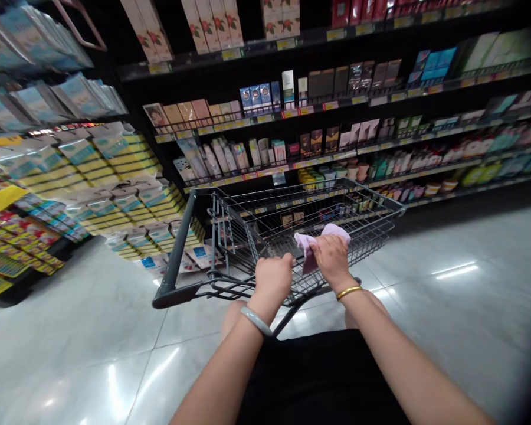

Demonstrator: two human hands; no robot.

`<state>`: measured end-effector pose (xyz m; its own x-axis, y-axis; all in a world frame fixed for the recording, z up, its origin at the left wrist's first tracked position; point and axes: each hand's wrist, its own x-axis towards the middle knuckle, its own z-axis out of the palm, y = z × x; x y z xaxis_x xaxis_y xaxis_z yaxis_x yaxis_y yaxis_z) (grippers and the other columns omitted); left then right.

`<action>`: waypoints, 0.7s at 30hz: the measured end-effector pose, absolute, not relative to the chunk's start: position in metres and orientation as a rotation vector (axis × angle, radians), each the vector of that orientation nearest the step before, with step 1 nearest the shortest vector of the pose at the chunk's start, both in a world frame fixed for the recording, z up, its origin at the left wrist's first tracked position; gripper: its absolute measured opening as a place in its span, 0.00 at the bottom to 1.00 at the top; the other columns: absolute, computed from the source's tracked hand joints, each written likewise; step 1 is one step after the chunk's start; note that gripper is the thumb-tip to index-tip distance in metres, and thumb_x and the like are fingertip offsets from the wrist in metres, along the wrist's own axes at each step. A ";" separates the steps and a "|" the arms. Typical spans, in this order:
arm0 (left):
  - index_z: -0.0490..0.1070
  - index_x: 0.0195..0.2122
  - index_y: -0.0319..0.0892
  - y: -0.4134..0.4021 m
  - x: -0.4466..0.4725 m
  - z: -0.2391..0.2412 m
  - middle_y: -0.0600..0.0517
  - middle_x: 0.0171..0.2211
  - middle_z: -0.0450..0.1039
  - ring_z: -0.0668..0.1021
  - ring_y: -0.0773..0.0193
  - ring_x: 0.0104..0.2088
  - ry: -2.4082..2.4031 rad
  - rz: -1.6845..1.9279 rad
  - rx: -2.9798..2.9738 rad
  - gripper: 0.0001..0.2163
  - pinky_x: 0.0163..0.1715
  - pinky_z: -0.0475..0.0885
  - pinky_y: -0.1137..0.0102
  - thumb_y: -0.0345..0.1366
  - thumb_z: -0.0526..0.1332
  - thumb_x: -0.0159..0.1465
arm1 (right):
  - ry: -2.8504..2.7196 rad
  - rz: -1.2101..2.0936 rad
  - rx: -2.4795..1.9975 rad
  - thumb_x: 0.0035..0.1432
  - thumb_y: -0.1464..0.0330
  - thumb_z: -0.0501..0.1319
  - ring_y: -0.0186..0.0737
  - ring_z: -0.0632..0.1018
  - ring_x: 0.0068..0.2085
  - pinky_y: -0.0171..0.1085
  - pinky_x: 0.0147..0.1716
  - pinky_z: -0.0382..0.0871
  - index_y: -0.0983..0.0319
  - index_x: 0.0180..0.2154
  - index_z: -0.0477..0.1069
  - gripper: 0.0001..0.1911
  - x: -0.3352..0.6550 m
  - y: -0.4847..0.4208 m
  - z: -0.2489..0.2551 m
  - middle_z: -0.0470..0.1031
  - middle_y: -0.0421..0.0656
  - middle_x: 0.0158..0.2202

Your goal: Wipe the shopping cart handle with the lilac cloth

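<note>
A dark grey wire shopping cart [363,188] stands sideways in front of me, its handle [177,254] to the left. My left hand [274,276], with a pale bangle at the wrist, is closed around the cart's near top rim. A lilac cloth [336,230] is bunched in my right hand [334,255], which is closed and rests at the same rim farther right. Part of the cloth hangs down by the wire side. A gold bangle [348,292] circles that wrist. The fingertips of both hands are mostly hidden.
Beyond the cart run dark shelves [265,171] of boxes, bottles and tubes with price tags. Hanging yellow-striped packs [128,153] stick out at the left near the handle. A low display [9,260] stands farther left. The floor [92,354] is shiny grey tile.
</note>
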<state>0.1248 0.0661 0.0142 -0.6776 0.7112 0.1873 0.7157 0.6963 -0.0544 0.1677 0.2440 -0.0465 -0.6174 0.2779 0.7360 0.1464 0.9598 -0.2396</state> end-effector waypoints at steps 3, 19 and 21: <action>0.72 0.42 0.44 0.060 0.126 0.010 0.48 0.32 0.76 0.79 0.57 0.34 -2.745 -0.022 -1.130 0.14 0.34 0.69 0.65 0.38 0.47 0.70 | -2.233 0.265 -0.387 0.68 0.61 0.51 0.46 0.69 0.40 0.47 0.50 0.57 0.61 0.33 0.71 0.15 0.164 0.215 -0.043 0.74 0.46 0.33; 0.70 0.40 0.40 0.052 0.140 0.000 0.47 0.32 0.75 0.78 0.57 0.34 -2.705 -0.068 -1.180 0.10 0.35 0.70 0.66 0.32 0.49 0.68 | -2.190 0.476 -0.069 0.53 0.79 0.54 0.45 0.73 0.53 0.53 0.62 0.54 0.58 0.47 0.71 0.21 0.201 0.218 -0.062 0.75 0.44 0.47; 0.70 0.41 0.39 0.052 0.142 -0.003 0.46 0.34 0.75 0.77 0.56 0.35 -2.692 -0.056 -1.214 0.09 0.35 0.70 0.65 0.29 0.51 0.66 | -2.093 0.462 -0.062 0.55 0.79 0.55 0.45 0.73 0.53 0.52 0.61 0.56 0.57 0.48 0.71 0.20 0.205 0.198 -0.070 0.75 0.44 0.48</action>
<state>0.1424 0.0522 -0.0033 -0.6477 0.7389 0.1859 0.7460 0.6646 -0.0425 0.2053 0.1981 -0.0698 -0.5413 0.2247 0.8103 -0.1372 0.9271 -0.3488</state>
